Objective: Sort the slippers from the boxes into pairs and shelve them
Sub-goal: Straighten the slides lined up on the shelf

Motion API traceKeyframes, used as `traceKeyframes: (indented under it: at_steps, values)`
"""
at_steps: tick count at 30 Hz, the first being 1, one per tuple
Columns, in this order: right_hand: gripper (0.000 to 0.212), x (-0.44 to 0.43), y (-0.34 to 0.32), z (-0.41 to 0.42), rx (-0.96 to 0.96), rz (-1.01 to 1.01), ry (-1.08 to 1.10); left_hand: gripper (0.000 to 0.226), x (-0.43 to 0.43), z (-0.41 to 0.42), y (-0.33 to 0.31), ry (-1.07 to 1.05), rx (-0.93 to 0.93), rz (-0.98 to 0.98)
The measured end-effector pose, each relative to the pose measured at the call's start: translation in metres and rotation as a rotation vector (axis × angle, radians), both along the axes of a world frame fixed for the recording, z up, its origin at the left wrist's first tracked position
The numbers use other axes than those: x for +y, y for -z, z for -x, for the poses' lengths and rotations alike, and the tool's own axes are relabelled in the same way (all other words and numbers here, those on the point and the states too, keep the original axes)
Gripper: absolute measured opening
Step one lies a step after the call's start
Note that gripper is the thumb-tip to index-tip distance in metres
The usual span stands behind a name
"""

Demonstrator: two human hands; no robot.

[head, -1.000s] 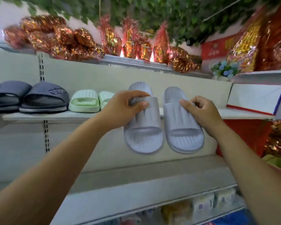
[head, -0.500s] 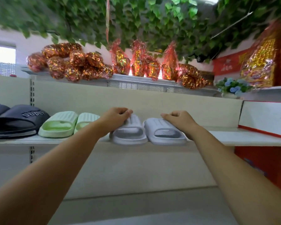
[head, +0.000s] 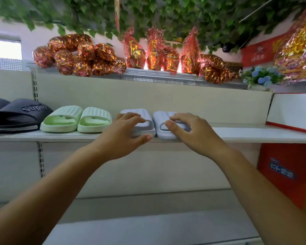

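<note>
Both pale lilac slippers have come out of the air, where they hung toes down a second ago, and now lie flat on the shelf, heels to its front edge and side by side, nearly touching. The left slipper sits just right of a green pair; the right slipper has bare shelf to its right, and a dark pair lies toward the left end.

The left hand lies over its slipper's strap with the fingers fairly straight and relaxed, the thumb down by the heel; it rests on the slipper and is not clamped on it. The right hand has its index finger over the other strap and its thumb at the strap's opening. Whether it pinches the strap or only touches it I cannot tell, as the hand hides much of the slipper.

These look like moulded foam slides: probably light, springy and a little grippy, not fragile. The broad ribbed strap is the natural hold, thumb under and fingers over. For squaring the pair, a nudge at the heel should do, since light soles slide easily on a smooth shelf.
</note>
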State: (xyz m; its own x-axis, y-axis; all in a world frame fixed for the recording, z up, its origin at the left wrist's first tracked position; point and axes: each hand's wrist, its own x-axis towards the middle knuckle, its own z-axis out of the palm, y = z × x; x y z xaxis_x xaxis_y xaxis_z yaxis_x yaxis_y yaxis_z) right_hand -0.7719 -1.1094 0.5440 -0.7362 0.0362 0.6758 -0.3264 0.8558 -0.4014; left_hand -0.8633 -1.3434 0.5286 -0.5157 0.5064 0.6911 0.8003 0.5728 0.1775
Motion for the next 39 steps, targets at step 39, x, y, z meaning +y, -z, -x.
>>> traceKeyframes:
  at_steps: [39]
  values:
    - [0.060, -0.107, 0.113, -0.074, -0.008, -0.242, 0.269, 0.048, -0.114, -0.038, 0.117, 0.214, 0.072, -0.052]
